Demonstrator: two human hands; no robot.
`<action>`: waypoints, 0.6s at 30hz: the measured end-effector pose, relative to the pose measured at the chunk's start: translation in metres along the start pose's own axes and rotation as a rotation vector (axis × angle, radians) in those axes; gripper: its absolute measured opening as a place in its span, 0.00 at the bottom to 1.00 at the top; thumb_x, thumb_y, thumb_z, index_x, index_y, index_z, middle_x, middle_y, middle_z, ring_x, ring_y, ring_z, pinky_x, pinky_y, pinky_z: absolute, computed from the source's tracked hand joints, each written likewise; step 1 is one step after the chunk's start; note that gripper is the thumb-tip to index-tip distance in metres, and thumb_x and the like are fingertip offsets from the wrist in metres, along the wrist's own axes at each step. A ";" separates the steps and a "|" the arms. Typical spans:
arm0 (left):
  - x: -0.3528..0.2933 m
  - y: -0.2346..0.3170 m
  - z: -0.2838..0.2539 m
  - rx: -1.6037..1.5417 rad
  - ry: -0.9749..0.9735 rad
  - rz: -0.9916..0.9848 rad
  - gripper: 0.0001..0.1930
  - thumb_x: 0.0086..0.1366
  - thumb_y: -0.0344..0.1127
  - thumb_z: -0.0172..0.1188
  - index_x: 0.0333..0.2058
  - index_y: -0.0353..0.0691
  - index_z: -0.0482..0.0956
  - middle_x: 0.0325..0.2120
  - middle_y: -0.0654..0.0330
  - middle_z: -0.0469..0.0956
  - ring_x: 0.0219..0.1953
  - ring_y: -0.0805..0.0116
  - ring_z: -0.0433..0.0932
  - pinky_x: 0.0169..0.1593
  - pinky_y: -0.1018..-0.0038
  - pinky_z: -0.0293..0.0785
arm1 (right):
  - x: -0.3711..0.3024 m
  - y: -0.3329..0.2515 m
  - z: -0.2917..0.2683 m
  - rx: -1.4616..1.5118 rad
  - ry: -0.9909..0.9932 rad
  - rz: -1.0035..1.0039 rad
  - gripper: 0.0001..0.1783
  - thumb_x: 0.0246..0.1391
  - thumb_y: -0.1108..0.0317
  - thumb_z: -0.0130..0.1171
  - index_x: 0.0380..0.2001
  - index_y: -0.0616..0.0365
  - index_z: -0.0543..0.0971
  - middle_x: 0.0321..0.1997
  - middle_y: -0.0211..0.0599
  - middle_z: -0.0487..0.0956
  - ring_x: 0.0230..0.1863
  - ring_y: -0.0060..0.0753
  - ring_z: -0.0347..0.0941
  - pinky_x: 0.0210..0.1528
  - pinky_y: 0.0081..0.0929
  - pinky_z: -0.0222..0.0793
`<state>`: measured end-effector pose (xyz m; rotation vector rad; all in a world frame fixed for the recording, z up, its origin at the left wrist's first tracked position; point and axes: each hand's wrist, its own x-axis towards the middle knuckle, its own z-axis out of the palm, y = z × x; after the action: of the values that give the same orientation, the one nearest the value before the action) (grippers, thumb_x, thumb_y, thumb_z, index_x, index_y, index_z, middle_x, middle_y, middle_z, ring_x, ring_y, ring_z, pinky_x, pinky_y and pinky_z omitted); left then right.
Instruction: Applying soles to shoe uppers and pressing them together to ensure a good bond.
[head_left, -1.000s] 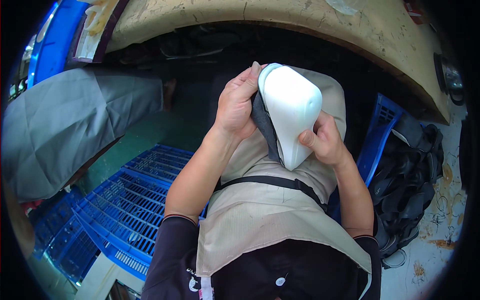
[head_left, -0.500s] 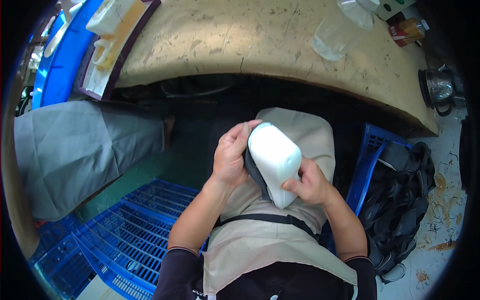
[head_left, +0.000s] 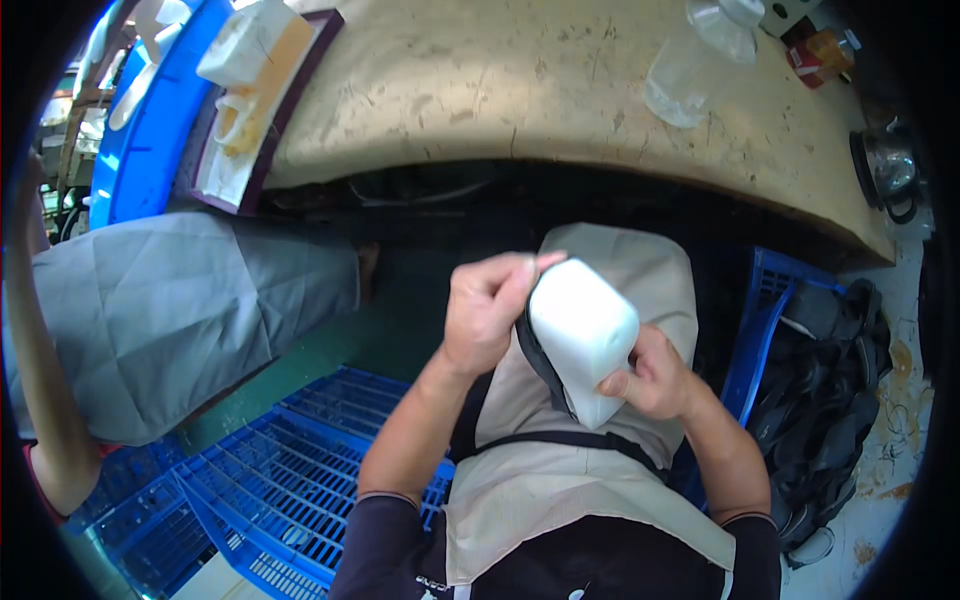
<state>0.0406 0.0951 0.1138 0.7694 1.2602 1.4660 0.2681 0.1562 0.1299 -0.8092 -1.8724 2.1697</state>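
Observation:
Over my lap I hold a white shoe last [head_left: 584, 312], its broad rounded end up and away from me and its narrow end toward my belly. A strip of black shoe upper [head_left: 541, 358] runs along its left side; how far it wraps underneath is hidden. My left hand [head_left: 486, 312] is closed at the upper's far left edge, thumb and curled fingers pinching there. Lower on the right side, my right hand [head_left: 655, 376] grips the last, with the thumb on its top face and the other fingers mostly out of sight.
A worn tan worktable [head_left: 420, 90] spans the front, bearing a clear plastic jug [head_left: 700, 70] and a purple-edged tray [head_left: 262, 150]. Blue crates [head_left: 300, 430] stand at left; another blue crate [head_left: 745, 330] at right has black shoe uppers [head_left: 820, 410] beside it. Another person's grey apron [head_left: 190, 320] is at left.
The whole view has shifted slightly, so things appear farther right. My left fingers have curled more tightly at the upper's edge. My right hand keeps its hold on the last.

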 end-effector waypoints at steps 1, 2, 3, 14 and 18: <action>0.001 0.011 0.004 -0.016 0.014 -0.039 0.15 0.75 0.32 0.53 0.47 0.27 0.85 0.29 0.63 0.81 0.28 0.78 0.69 0.35 0.84 0.66 | -0.003 0.005 0.002 0.016 -0.008 0.041 0.41 0.56 0.52 0.69 0.65 0.66 0.69 0.52 0.52 0.82 0.46 0.50 0.81 0.51 0.39 0.76; 0.009 0.023 0.006 0.057 -0.023 -0.034 0.16 0.75 0.33 0.52 0.48 0.27 0.84 0.30 0.63 0.81 0.29 0.78 0.69 0.36 0.84 0.66 | -0.002 0.006 0.004 0.108 0.040 -0.005 0.39 0.56 0.52 0.69 0.63 0.66 0.70 0.50 0.52 0.82 0.44 0.48 0.81 0.51 0.38 0.76; 0.005 0.021 0.007 0.122 -0.060 -0.033 0.16 0.75 0.34 0.52 0.49 0.27 0.83 0.32 0.63 0.80 0.30 0.78 0.69 0.36 0.84 0.66 | -0.007 0.015 0.011 0.194 0.090 -0.041 0.37 0.56 0.51 0.69 0.60 0.66 0.72 0.47 0.51 0.82 0.43 0.46 0.81 0.51 0.37 0.76; -0.071 -0.095 0.013 -0.037 -0.157 0.016 0.30 0.75 0.41 0.51 0.70 0.32 0.60 0.42 0.54 0.79 0.35 0.70 0.74 0.40 0.75 0.72 | -0.016 0.091 0.010 0.373 0.054 0.106 0.47 0.51 0.53 0.72 0.66 0.68 0.63 0.60 0.54 0.74 0.55 0.50 0.75 0.60 0.43 0.70; -0.076 -0.088 0.001 0.033 -0.340 -0.317 0.35 0.75 0.43 0.53 0.72 0.31 0.53 0.53 0.46 0.75 0.46 0.62 0.77 0.50 0.70 0.75 | -0.021 0.098 0.018 0.418 0.099 0.167 0.49 0.47 0.57 0.73 0.68 0.66 0.62 0.61 0.53 0.73 0.58 0.53 0.73 0.64 0.48 0.66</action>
<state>0.0876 0.0184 0.0405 0.7638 1.0890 1.0136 0.2989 0.1115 0.0437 -0.9845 -1.2764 2.4458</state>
